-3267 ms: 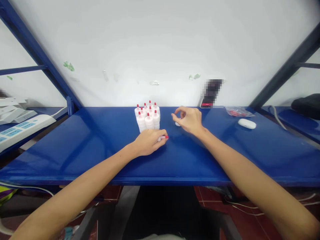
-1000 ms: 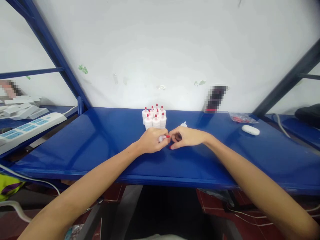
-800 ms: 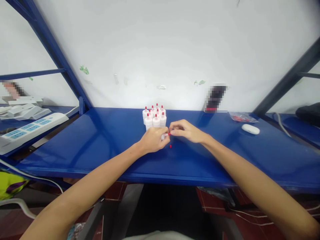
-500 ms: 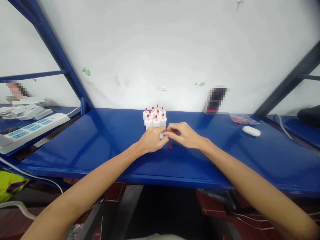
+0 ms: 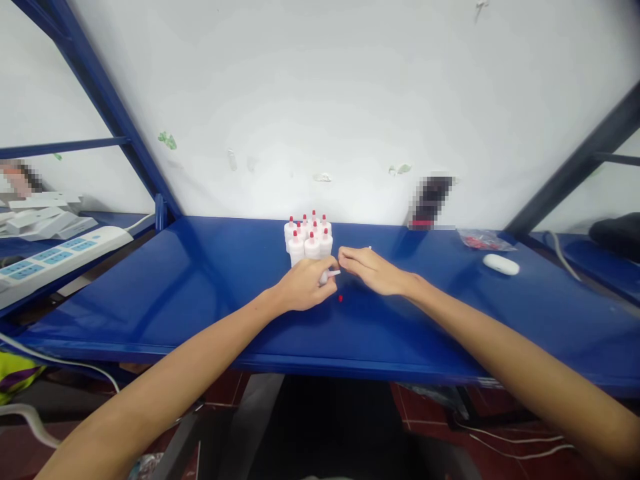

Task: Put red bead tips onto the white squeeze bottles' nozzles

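A white squeeze bottle lies mostly hidden inside my left hand (image 5: pixel 306 283), whose fingers are wrapped round it. Its bare pale nozzle (image 5: pixel 332 273) points right, with no red cap on the tip. Just right of that tip is my right hand (image 5: pixel 374 269), fingers pressed together; whatever they pinch is hidden. A small red cap (image 5: pixel 341 299) lies on the blue table below the gap between my hands. Behind my left hand stands a cluster of white bottles (image 5: pixel 312 248) with red-capped nozzles. A white tip (image 5: pixel 370 248) shows behind my right hand, the rest of it covered.
On the right lie a white rounded case (image 5: pixel 501 265) and a clear bag of red pieces (image 5: pixel 484 240). A phone (image 5: pixel 431 203) leans on the wall. A power strip (image 5: pixel 65 257) and white boxes (image 5: pixel 43 217) sit at the left, beside a blue frame post (image 5: pixel 107 107).
The red cap on the held bottle's nozzle is gone from it. My right hand came from the white piece behind, closed at the nozzle, then drew slightly right. Another red cap appeared on the table.
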`<state>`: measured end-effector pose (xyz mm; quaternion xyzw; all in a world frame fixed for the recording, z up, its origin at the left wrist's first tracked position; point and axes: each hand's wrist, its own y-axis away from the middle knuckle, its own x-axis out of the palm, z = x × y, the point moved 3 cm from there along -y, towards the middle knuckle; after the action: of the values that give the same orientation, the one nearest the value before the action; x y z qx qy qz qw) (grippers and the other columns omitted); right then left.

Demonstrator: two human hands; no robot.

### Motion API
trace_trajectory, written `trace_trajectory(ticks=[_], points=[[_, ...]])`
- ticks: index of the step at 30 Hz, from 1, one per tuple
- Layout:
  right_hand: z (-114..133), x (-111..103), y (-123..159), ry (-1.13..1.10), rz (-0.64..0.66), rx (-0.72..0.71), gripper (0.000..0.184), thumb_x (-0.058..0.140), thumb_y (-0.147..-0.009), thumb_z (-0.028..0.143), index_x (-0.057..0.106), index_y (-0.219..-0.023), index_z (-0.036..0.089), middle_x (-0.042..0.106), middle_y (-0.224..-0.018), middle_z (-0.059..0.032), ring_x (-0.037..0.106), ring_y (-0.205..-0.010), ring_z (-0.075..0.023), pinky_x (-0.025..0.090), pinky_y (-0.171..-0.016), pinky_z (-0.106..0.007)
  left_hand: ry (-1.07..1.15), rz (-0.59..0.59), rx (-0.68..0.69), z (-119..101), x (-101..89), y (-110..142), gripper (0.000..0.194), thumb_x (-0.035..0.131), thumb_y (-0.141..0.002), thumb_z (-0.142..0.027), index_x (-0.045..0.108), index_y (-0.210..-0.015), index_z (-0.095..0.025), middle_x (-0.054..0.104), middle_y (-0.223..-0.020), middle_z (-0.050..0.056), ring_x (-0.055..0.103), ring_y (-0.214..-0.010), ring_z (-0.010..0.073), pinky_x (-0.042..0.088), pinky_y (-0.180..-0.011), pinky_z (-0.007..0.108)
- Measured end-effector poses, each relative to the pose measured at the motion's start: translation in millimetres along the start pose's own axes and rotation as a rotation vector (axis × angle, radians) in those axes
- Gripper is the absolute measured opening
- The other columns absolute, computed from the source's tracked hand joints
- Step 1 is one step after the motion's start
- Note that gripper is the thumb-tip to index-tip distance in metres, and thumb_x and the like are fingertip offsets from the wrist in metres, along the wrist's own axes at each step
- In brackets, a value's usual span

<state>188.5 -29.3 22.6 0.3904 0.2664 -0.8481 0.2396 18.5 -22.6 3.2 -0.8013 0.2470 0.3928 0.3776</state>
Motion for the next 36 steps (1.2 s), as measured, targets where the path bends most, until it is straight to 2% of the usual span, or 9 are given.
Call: trace_trajectory(ticks=[3, 8, 13, 16, 20, 23, 30, 34, 36], points=[[-11.6, 2.8, 5.5, 0.084, 0.064, 0.044, 0.021, 0.039, -0.099, 0.034, 0.045, -0.084, 0.02, 0.05, -0.07, 0.0032, 0.045, -0.063, -0.0124, 0.031, -0.062, -0.027, 0.001, 0.032, -0.04, 2.0, 3.7, 0.1, 0.017, 0.049, -0.088, -0.026, 0.059, -0.098, -0.017, 0.061, -0.072, -0.001, 0.054, -0.061, 0.0137, 0.038, -0.061, 0.025], [-14.7, 7.4, 14.5, 0.046, 0.207, 0.078, 0.01, 0.052, -0.091, 0.029, 0.056, -0.089, 0.02, 0.054, -0.064, 0.0043, 0.047, -0.056, -0.0107, 0.033, -0.057, -0.024, 0.01, 0.05, -0.07, 5.1, 5.8, -0.6, 0.019, 0.048, -0.088, -0.028, 0.053, -0.074, -0.017, 0.054, -0.063, -0.002, 0.048, -0.057, 0.0116, 0.033, -0.057, 0.025], [-9.0, 2.7, 16.2, -0.053, 0.274, 0.128, 0.015, 0.061, -0.084, 0.028, 0.067, -0.091, 0.017, 0.056, -0.067, 0.0025, 0.049, -0.057, -0.0103, 0.037, -0.056, -0.024, 0.037, 0.068, -0.037, 4.4, 2.7, -1.7, 0.02, 0.048, -0.09, -0.034, 0.053, -0.081, -0.017, 0.054, -0.068, -0.002, 0.048, -0.061, 0.0123, 0.034, -0.06, 0.025], [-6.3, 1.2, 15.9, -0.08, 0.289, 0.139, 0.019, 0.064, -0.083, 0.032, 0.071, -0.091, 0.016, 0.055, -0.067, 0.0021, 0.048, -0.058, -0.0104, 0.037, -0.055, -0.024, 0.063, 0.082, -0.004, 2.9, -0.1, -1.1, 0.012, 0.049, -0.087, -0.029, 0.053, -0.089, -0.017, 0.058, -0.076, -0.001, 0.051, -0.067, 0.0139, 0.037, -0.065, 0.026], [-4.4, 1.5, 17.0, -0.091, 0.297, 0.141, 0.026, 0.066, -0.082, 0.041, 0.073, -0.089, 0.017, 0.056, -0.068, 0.0013, 0.047, -0.058, -0.0107, 0.036, -0.055, -0.025, 0.087, 0.1, 0.023, 1.0, -1.9, -0.2, 0.014, 0.048, -0.082, -0.023, 0.053, -0.094, -0.017, 0.059, -0.08, 0.0, 0.052, -0.068, 0.0144, 0.039, -0.066, 0.027], [-5.3, 2.0, 17.7, -0.124, 0.235, 0.148, 0.027, 0.064, -0.084, 0.042, 0.071, -0.091, 0.017, 0.055, -0.064, 0.0023, 0.045, -0.056, -0.0107, 0.035, -0.054, -0.025, 0.082, 0.107, 0.014, 0.2, -0.9, -0.8, 0.014, 0.048, -0.084, -0.024, 0.053, -0.095, -0.018, 0.06, -0.078, -0.001, 0.052, -0.067, 0.0144, 0.038, -0.064, 0.027], [-9.3, 7.0, 12.3, -0.158, -0.109, 0.102, 0.035, 0.051, -0.093, 0.049, 0.066, -0.088, 0.018, 0.052, -0.062, 0.003, 0.041, -0.056, -0.0107, 0.033, -0.056, -0.025, 0.046, 0.107, -0.023, 1.7, 3.7, -3.8, 0.014, 0.049, -0.089, -0.031, 0.052, -0.085, -0.018, 0.056, -0.069, -0.002, 0.05, -0.06, 0.0128, 0.034, -0.059, 0.026], [-6.9, 12.6, 11.3, -0.113, -0.201, 0.097, 0.033, 0.051, -0.093, 0.049, 0.064, -0.09, 0.018, 0.049, -0.058, 0.0044, 0.039, -0.051, -0.0102, 0.031, -0.052, -0.025, 0.061, 0.135, -0.011, 1.8, 4.5, -4.4, 0.018, 0.048, -0.091, -0.032, 0.057, -0.093, -0.017, 0.059, -0.073, 0.0, 0.053, -0.062, 0.0136, 0.038, -0.062, 0.026], [-4.3, 12.3, 12.0, -0.075, -0.252, 0.08, 0.031, 0.05, -0.094, 0.046, 0.063, -0.087, 0.019, 0.047, -0.055, 0.0047, 0.039, -0.05, -0.0104, 0.032, -0.052, -0.025, 0.05, 0.146, 0.002, 0.5, 3.7, -4.1, 0.024, 0.048, -0.092, -0.034, 0.058, -0.105, -0.016, 0.06, -0.074, 0.0, 0.054, -0.063, 0.0145, 0.038, -0.063, 0.026]])
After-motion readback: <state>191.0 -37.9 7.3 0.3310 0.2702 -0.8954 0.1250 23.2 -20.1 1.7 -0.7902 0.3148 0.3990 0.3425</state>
